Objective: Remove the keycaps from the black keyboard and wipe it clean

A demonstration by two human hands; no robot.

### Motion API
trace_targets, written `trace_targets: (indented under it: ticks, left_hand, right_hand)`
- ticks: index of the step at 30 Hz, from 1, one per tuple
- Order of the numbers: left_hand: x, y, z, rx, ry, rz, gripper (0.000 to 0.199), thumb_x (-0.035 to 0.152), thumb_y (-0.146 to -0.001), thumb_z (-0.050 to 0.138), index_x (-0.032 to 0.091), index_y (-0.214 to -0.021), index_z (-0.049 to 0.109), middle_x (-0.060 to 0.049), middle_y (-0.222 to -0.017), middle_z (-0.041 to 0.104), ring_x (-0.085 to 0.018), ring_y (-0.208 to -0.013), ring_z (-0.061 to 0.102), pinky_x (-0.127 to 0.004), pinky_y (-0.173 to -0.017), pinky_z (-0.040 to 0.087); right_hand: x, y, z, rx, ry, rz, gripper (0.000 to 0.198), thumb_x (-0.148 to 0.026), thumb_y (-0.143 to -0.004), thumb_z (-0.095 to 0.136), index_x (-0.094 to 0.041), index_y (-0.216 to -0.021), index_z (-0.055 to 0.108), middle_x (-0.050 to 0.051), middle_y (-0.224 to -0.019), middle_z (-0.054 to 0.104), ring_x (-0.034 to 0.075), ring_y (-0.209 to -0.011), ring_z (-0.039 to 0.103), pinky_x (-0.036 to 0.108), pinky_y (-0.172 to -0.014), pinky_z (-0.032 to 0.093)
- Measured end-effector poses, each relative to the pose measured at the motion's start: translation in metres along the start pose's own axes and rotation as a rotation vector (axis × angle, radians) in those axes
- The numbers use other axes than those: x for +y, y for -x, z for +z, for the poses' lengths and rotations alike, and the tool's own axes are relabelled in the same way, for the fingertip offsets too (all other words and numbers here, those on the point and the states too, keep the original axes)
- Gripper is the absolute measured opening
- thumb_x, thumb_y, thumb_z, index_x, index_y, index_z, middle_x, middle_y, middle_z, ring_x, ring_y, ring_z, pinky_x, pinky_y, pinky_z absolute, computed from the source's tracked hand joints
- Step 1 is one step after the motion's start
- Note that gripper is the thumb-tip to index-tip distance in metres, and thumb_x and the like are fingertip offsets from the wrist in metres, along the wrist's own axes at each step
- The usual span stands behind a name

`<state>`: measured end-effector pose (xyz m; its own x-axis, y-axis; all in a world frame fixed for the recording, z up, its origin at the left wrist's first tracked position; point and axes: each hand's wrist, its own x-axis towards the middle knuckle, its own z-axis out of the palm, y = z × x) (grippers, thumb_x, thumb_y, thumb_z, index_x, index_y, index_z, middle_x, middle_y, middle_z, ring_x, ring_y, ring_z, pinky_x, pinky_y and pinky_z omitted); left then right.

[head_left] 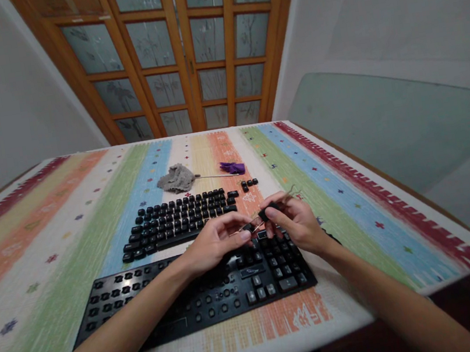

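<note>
From afar I see the right hand (295,220) gripping the wire tool (268,212), whose long axis points left to the small keycap (249,227), pinched by the left hand (217,239); the keyboard (212,292) lies below both, lengthwise left to right.

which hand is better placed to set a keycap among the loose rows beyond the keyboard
Probably the left hand: it is nearer the loose keycaps and seems to hold a small black piece, while the right hand grips the black-handled wire tool.
</note>
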<state>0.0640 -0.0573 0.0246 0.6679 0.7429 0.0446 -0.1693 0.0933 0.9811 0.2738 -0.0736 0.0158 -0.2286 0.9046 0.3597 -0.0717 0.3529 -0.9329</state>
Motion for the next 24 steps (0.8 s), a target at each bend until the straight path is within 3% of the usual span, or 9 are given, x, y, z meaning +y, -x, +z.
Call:
trace_targets:
  ticks: [7,14,18,22,24]
  left_hand:
    - [-0.0048,0.0008,-0.0025,0.032,-0.002,-0.008,0.033,0.04,-0.078,0.08,0.017,-0.1,0.071,-0.006,-0.1,0.07,-0.015,-0.085,0.064,-0.032,-0.085,0.049]
    - [0.001,0.0015,-0.0016,0.078,-0.199,-0.006,0.031,0.03,-0.077,0.079,0.015,-0.102,0.07,-0.007,-0.101,0.072,-0.019,-0.092,0.066,-0.035,-0.088,0.049]
    - [0.0032,0.0031,0.0023,0.112,-0.338,0.136,0.042,0.026,-0.08,0.076,0.016,-0.118,0.061,-0.008,-0.108,0.071,-0.02,-0.099,0.066,-0.037,-0.091,0.051]
    - [0.0033,0.0057,0.001,0.161,-0.678,0.308,0.036,0.024,-0.088,0.068,0.018,-0.122,0.058,-0.008,-0.108,0.072,-0.019,-0.096,0.068,-0.035,-0.09,0.052]
    - [0.0029,0.0066,-0.0019,0.113,-0.855,0.407,0.03,0.023,-0.093,0.061,0.02,-0.123,0.06,-0.009,-0.111,0.071,-0.02,-0.099,0.067,-0.035,-0.091,0.052]
  right_hand:
    - [-0.0023,0.0011,0.0002,-0.007,0.053,-0.03,0.024,-0.042,-0.092,0.063,-0.019,-0.096,0.057,0.0,-0.069,0.065,0.011,-0.051,0.061,0.021,-0.041,0.045]
    - [0.0011,0.0018,-0.0022,-0.038,0.1,-0.082,0.019,-0.038,-0.094,0.062,-0.02,-0.098,0.061,0.002,-0.08,0.067,0.01,-0.054,0.062,0.024,-0.047,0.05]
    - [-0.0005,0.0005,-0.0012,-0.015,0.092,-0.045,0.024,-0.044,-0.093,0.061,-0.02,-0.097,0.059,0.001,-0.072,0.067,0.011,-0.052,0.061,0.025,-0.047,0.05]
    - [-0.0014,-0.0013,0.0002,0.028,0.076,-0.016,0.026,-0.044,-0.092,0.062,-0.019,-0.097,0.059,0.0,-0.067,0.066,0.011,-0.05,0.06,0.023,-0.044,0.047]
    - [-0.0012,-0.0024,0.0006,0.049,0.054,0.001,0.026,-0.044,-0.092,0.063,-0.019,-0.098,0.059,0.0,-0.069,0.067,0.01,-0.05,0.06,0.022,-0.042,0.045]
